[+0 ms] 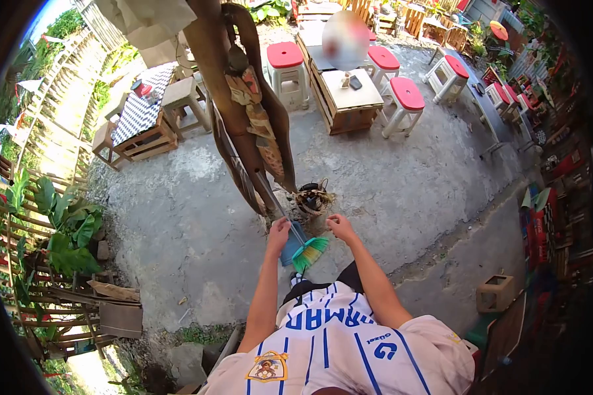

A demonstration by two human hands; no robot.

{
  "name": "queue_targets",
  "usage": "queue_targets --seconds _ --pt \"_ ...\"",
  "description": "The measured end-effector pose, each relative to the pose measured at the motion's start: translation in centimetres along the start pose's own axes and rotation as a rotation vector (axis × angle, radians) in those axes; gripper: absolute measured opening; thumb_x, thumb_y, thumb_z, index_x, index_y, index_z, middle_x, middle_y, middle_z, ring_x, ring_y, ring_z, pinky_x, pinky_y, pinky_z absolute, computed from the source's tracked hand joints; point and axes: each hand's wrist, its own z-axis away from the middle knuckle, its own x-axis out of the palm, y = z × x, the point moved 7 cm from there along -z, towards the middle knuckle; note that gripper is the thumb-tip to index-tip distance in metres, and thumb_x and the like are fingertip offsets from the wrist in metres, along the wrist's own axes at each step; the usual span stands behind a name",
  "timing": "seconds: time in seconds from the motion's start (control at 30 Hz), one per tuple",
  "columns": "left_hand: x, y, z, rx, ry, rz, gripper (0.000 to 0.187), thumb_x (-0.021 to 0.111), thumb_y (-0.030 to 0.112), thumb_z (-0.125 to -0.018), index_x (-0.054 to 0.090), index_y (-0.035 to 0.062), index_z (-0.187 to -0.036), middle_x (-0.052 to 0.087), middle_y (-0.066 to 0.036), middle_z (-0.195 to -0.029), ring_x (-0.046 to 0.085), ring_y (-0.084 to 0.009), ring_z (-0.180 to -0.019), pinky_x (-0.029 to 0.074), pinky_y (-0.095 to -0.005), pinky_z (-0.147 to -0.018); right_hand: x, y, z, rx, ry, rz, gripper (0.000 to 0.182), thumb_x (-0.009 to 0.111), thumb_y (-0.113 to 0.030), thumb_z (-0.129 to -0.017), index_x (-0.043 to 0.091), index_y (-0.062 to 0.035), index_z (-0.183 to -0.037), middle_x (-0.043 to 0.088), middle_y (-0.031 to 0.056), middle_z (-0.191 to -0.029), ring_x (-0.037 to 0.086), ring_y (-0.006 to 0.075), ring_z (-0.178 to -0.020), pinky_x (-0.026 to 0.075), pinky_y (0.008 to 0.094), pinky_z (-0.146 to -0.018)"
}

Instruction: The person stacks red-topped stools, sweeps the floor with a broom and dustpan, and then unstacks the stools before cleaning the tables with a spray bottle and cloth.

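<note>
My left hand (279, 228) is raised just left of a slim handle, its fingers loosely bent and not visibly wrapped round it. My right hand (340, 227) is in the air to the right, fingers half curled and apart, with nothing seen in them. Between and below the hands is a broom (311, 253) with green and yellow bristles. Its handle slants up toward a carved wooden post (247, 125). A blue dustpan (290, 249) sits behind the broom, partly covered by it. Just beyond my hands, a woven basket (313, 199) with dark contents stands by the post's foot.
Ahead is a wooden crate table (349, 99) with red-topped stools (405, 95) around it. A table with a checked top (141, 105) stands at the left. Leafy plants (69, 227) and a bamboo fence line the left edge. A hollow block (495, 293) lies at the right.
</note>
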Motion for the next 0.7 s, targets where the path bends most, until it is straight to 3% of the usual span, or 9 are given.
queue_targets --seconds 0.17,0.27,0.47,0.5,0.7 --pt "5.8 1.9 -2.1 0.007 -0.107 0.006 0.044 0.059 0.027 -0.092 0.053 0.0073 -0.131 0.065 -0.002 -0.105 0.057 -0.0107 -0.092 0.045 -0.0260 -0.072 -8.5 5.1 -0.9 0.150 0.072 -0.106 0.033 0.064 -0.032 -0.088 0.061 -0.0075 -0.110 0.063 0.0043 -0.077 0.056 0.0112 -0.060 0.048 0.0284 -0.050" --pt "9.3 5.5 -3.7 -0.015 -0.103 0.067 0.042 0.061 0.023 -0.091 0.055 0.0029 -0.127 0.065 -0.005 -0.105 0.059 -0.0123 -0.092 0.046 -0.0266 -0.079 -13.7 7.2 -3.3 0.190 0.113 -0.149 0.033 0.064 -0.031 -0.088 0.060 -0.0075 -0.111 0.062 0.0042 -0.077 0.055 0.0102 -0.059 0.047 0.0274 -0.050" --pt "20.2 5.2 -14.1 -0.014 -0.129 0.178 0.039 0.062 0.021 -0.090 0.057 0.0012 -0.123 0.064 -0.006 -0.097 0.059 -0.0123 -0.087 0.048 -0.0269 -0.077 -23.9 7.9 -10.0 0.230 0.104 -0.167 0.033 0.065 -0.029 -0.087 0.061 -0.0061 -0.109 0.064 0.0062 -0.077 0.055 0.0111 -0.057 0.046 0.0270 -0.049" --pt "21.7 8.0 -14.2 -0.053 -0.072 0.097 0.039 0.062 0.021 -0.090 0.057 0.0015 -0.122 0.065 -0.007 -0.099 0.060 -0.0144 -0.089 0.048 -0.0289 -0.078 -25.7 8.5 -11.1 0.259 0.083 -0.160 0.033 0.065 -0.029 -0.087 0.061 -0.0061 -0.110 0.064 0.0062 -0.077 0.054 0.0108 -0.056 0.046 0.0268 -0.048" --pt "28.9 8.9 -20.4 0.060 0.061 0.011 0.044 0.063 0.025 -0.089 0.056 0.0011 -0.125 0.067 -0.014 -0.103 0.064 -0.0198 -0.093 0.049 -0.0314 -0.083 -35.0 9.7 -17.0 0.390 -0.075 0.013 0.032 0.062 -0.031 -0.088 0.060 -0.0077 -0.109 0.062 0.0052 -0.077 0.054 0.0106 -0.059 0.047 0.0272 -0.051"
